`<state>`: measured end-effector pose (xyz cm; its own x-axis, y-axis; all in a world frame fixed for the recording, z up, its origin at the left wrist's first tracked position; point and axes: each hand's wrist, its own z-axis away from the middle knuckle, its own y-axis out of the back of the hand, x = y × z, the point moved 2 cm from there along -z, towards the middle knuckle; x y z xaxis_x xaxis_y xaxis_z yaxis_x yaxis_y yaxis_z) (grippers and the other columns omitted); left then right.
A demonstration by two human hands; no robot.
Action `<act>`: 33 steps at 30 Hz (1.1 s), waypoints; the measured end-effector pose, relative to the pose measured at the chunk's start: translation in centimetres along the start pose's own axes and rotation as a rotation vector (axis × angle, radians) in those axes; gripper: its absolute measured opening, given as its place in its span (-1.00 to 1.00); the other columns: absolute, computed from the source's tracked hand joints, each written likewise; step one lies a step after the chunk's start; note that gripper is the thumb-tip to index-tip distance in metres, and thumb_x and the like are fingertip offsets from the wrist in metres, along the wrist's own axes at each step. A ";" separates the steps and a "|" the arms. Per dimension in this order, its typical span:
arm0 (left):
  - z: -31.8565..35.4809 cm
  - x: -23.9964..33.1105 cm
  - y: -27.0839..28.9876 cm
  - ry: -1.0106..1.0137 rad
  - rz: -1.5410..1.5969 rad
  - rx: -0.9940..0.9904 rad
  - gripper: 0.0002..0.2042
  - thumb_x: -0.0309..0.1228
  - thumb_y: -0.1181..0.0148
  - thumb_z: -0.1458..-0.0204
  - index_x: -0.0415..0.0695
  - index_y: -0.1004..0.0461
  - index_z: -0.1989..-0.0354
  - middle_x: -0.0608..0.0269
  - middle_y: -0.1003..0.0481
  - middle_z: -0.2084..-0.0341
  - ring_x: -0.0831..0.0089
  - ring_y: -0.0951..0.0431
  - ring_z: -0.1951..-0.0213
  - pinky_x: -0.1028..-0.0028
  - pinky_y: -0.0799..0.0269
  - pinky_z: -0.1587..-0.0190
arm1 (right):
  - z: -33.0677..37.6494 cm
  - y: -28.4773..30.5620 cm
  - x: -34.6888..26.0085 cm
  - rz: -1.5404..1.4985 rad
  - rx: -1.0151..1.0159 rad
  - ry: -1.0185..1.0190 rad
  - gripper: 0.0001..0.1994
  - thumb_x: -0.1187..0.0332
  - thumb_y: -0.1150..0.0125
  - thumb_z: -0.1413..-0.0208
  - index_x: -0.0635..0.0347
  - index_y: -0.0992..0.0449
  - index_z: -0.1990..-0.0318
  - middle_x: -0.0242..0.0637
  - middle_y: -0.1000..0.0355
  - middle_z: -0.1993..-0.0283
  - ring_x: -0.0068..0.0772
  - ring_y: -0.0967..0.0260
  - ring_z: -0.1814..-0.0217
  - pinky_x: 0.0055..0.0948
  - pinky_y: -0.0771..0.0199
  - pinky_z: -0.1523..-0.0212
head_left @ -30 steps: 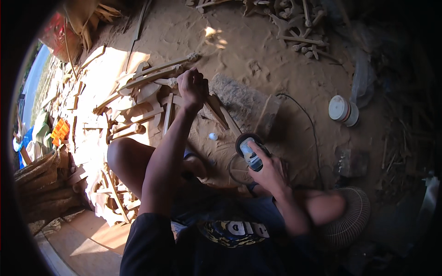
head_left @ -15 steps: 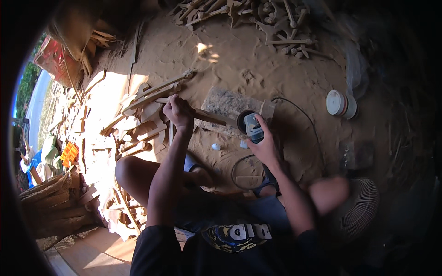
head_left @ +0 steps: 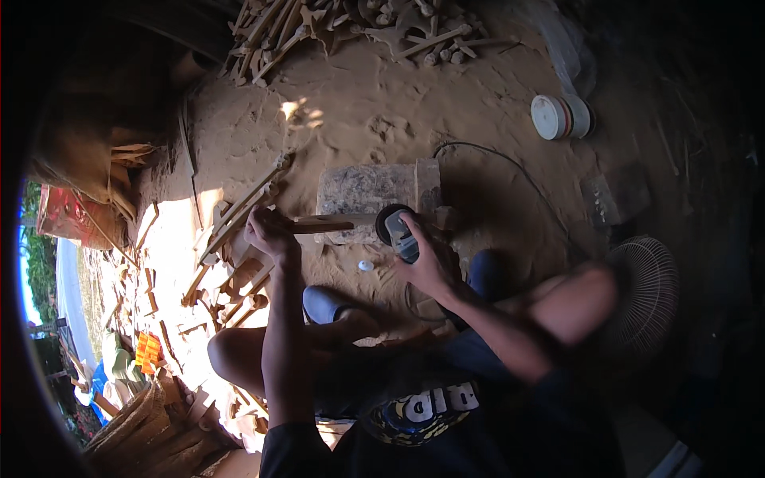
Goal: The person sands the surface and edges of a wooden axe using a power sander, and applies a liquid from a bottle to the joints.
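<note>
My left hand (head_left: 271, 233) is closed around one end of a long, narrow wooden piece (head_left: 325, 226), which points to the right across the near side of a worn, stained block (head_left: 374, 185). My right hand (head_left: 432, 267) grips the body of an angle grinder (head_left: 405, 241), its fingers wrapped over the top. The grinder's dark round disc (head_left: 389, 220) sits at the right end of the wooden piece; whether the two touch, I cannot tell. A small white round object (head_left: 366, 265) lies on the ground below the block.
Cut wooden pieces (head_left: 231, 219) are heaped left of my left hand, with another pile (head_left: 343, 24) at the far side. A black cable (head_left: 510, 159) loops right of the block. A white tub (head_left: 550, 117) and a round wire fan guard (head_left: 644, 295) stand to the right.
My view has shifted, so the scene sits differently. The wooden piece has gone from slanting to nearly level, and the grinder stays at its right end. Both hands keep their hold.
</note>
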<state>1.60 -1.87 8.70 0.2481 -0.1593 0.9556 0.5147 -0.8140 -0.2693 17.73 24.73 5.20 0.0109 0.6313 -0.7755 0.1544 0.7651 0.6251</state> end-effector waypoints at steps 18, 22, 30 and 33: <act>-2.5 -2.0 1.0 -0.059 -0.020 0.006 -0.69 -0.25 0.01 -0.28 -0.01 -0.19 0.54 0.41 -0.18 0.71 0.57 -0.12 0.71 0.50 -0.03 0.68 | 3.0 1.3 2.0 -0.246 0.088 -0.314 -0.16 0.33 -0.44 -0.07 -0.06 -0.19 -0.53 0.09 -0.41 -0.38 0.12 -0.47 -0.31 -0.12 -0.54 -0.23; -2.4 -1.5 1.0 -0.120 -0.106 0.015 -0.67 -0.22 0.04 -0.31 0.02 -0.18 0.54 0.44 -0.16 0.71 0.56 -0.15 0.71 0.50 -0.03 0.68 | 2.8 1.4 2.1 -0.237 0.020 -0.380 -0.15 0.30 -0.45 -0.06 -0.09 -0.19 -0.53 0.12 -0.45 -0.30 0.14 -0.53 -0.21 -0.10 -0.57 -0.16; -1.9 -1.2 0.7 -0.031 -0.144 -0.023 -0.69 -0.29 0.00 -0.30 -0.07 -0.21 0.52 0.31 -0.25 0.67 0.44 -0.28 0.67 0.41 -0.24 0.61 | 3.9 0.4 3.9 -0.260 0.209 -0.305 -0.13 0.32 -0.48 -0.03 -0.13 -0.20 -0.53 0.11 -0.58 -0.01 0.13 -0.62 0.03 -0.05 -0.61 0.00; -2.6 -1.3 1.9 -0.076 -0.192 -0.030 -0.67 -0.26 -0.01 -0.29 -0.06 -0.17 0.53 0.33 -0.21 0.68 0.46 -0.24 0.67 0.42 -0.17 0.62 | 3.6 0.4 3.3 -0.338 0.074 -0.310 -0.08 0.26 -0.45 -0.04 -0.21 -0.11 -0.57 0.18 -0.57 0.11 0.15 -0.62 0.15 0.02 -0.63 0.11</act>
<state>0.13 -4.63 7.26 0.2096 0.0423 0.9769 0.5338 -0.8420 -0.0781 21.43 26.67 2.59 0.2414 0.2718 -0.9316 0.2700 0.9032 0.3336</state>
